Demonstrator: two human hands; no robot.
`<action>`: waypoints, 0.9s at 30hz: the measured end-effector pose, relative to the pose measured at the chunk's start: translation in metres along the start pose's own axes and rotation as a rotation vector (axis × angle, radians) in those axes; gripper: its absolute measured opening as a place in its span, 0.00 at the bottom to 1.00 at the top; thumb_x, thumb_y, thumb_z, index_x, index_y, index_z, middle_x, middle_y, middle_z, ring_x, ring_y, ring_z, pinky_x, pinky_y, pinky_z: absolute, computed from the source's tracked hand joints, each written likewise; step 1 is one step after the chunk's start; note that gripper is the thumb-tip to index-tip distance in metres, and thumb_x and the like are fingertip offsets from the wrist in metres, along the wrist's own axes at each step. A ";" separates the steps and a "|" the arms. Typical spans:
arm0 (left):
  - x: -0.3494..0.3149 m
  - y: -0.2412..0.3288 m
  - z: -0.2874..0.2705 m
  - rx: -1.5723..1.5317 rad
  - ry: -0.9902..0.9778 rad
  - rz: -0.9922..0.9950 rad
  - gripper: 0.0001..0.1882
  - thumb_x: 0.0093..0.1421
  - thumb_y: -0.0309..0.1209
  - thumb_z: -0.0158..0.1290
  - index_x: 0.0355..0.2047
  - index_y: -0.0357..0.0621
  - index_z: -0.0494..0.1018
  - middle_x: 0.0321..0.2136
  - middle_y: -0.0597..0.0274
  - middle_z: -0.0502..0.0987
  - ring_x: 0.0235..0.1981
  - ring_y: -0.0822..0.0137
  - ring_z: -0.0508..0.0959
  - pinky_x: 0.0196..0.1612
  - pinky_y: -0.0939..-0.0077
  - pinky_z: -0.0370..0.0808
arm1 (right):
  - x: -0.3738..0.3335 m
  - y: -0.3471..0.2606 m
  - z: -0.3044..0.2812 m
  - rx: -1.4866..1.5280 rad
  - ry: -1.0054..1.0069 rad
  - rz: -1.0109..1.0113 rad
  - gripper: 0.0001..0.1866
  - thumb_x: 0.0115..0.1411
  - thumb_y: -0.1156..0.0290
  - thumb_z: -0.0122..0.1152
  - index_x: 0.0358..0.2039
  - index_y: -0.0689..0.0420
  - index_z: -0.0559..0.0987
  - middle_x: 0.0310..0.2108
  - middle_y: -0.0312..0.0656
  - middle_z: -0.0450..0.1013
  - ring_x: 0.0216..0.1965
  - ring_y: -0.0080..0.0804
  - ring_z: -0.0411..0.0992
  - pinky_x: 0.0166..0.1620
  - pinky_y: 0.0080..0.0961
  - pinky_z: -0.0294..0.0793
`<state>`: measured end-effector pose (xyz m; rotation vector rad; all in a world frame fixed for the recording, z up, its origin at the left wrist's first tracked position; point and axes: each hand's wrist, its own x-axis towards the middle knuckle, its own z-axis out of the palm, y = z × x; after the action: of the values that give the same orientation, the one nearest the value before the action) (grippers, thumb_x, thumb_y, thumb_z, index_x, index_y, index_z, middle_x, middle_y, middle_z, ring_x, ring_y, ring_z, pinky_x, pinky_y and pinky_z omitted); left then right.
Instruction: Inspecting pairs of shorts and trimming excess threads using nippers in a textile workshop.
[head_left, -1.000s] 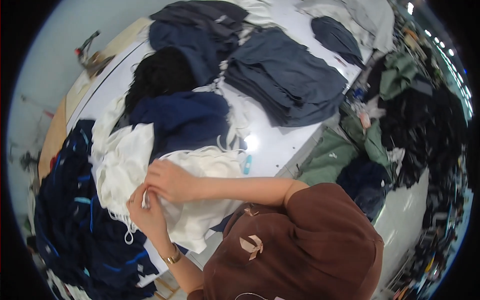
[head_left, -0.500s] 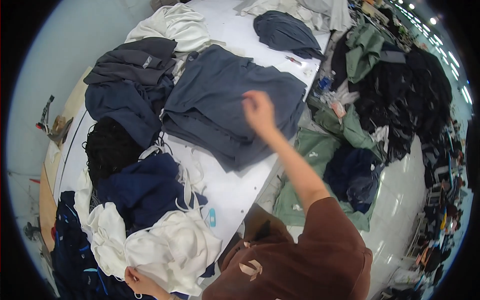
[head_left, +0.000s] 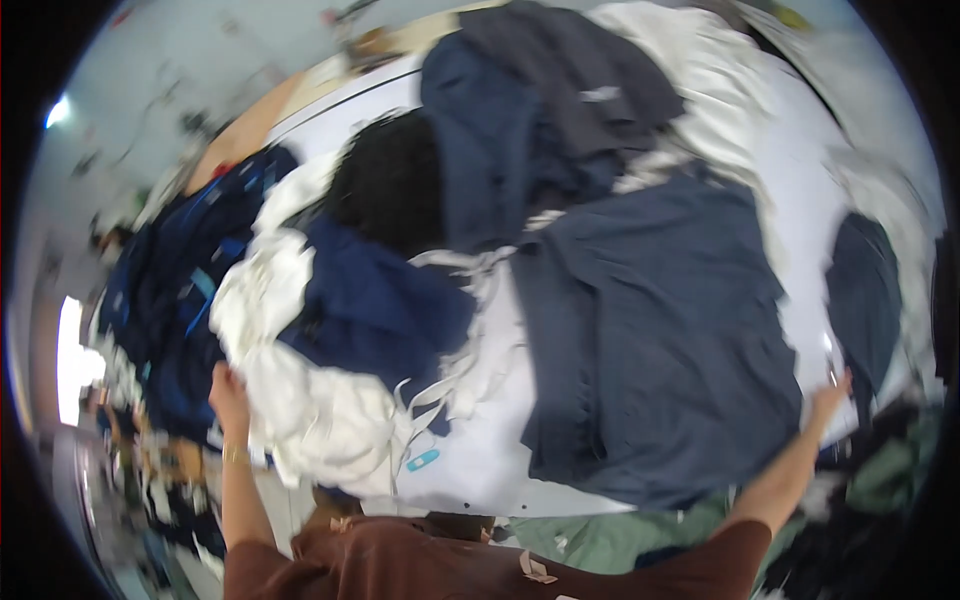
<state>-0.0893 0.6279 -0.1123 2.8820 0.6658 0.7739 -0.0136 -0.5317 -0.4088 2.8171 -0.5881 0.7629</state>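
Observation:
My left hand (head_left: 229, 396) is at the left edge of a crumpled white cloth (head_left: 335, 420), its fingers closed on the edge. Far to the right, my right hand (head_left: 830, 396) reaches over the table's edge. Its blurred fingers are right at a small pair of thread snips (head_left: 831, 362), and I cannot tell whether they grip it. Between my arms lies a flat stack of dark grey fabric pieces (head_left: 670, 340). Dark grey cloth (head_left: 865, 295) lies bunched just beyond the snips.
Navy cloth (head_left: 370, 305), a black tangled heap (head_left: 388, 185), grey garments (head_left: 575, 75) and white fabric (head_left: 700, 75) cover the far side. A light-blue tag-like piece (head_left: 423, 460) lies on the white table (head_left: 480, 470). Green cloth (head_left: 600, 535) lies below the near edge.
The view has swung round to the left. My right hand has left the top of the grey stack and moved right to the snips. My left hand stays by the white cloth.

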 end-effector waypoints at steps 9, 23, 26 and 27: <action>-0.006 0.018 -0.019 -0.173 0.038 -0.141 0.03 0.60 0.21 0.46 0.34 0.34 0.68 0.24 0.55 0.75 0.25 0.70 0.78 0.30 0.77 0.78 | 0.026 -0.035 -0.024 -0.202 -0.151 0.096 0.13 0.46 0.69 0.51 0.25 0.64 0.80 0.30 0.49 0.77 0.34 0.46 0.76 0.36 0.39 0.75; -0.020 0.012 -0.036 -0.494 0.007 -0.297 0.02 0.60 0.20 0.46 0.32 0.32 0.67 0.27 0.54 0.74 0.28 0.67 0.79 0.31 0.77 0.79 | 0.136 -0.317 -0.228 1.088 -0.029 0.464 0.26 0.62 0.56 0.39 0.49 0.61 0.73 0.35 0.43 0.76 0.21 0.27 0.67 0.21 0.21 0.65; -0.015 0.015 -0.033 -0.539 -0.020 -0.259 0.03 0.60 0.20 0.46 0.32 0.32 0.68 0.28 0.53 0.75 0.28 0.66 0.79 0.30 0.78 0.79 | 0.146 -0.449 -0.309 1.240 -0.339 0.843 0.20 0.62 0.57 0.42 0.47 0.56 0.70 0.21 0.32 0.66 0.15 0.19 0.57 0.17 0.20 0.57; -0.011 0.020 -0.032 -0.564 -0.044 -0.253 0.03 0.60 0.20 0.46 0.33 0.32 0.68 0.28 0.54 0.75 0.28 0.65 0.79 0.30 0.78 0.79 | 0.110 -0.490 -0.314 1.563 -0.141 0.386 0.17 0.61 0.60 0.44 0.45 0.57 0.69 0.17 0.29 0.57 0.14 0.15 0.53 0.15 0.16 0.52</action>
<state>-0.1057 0.6043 -0.0851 2.2505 0.6608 0.7181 0.1348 -0.0424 -0.1097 4.2094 -0.7651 1.6383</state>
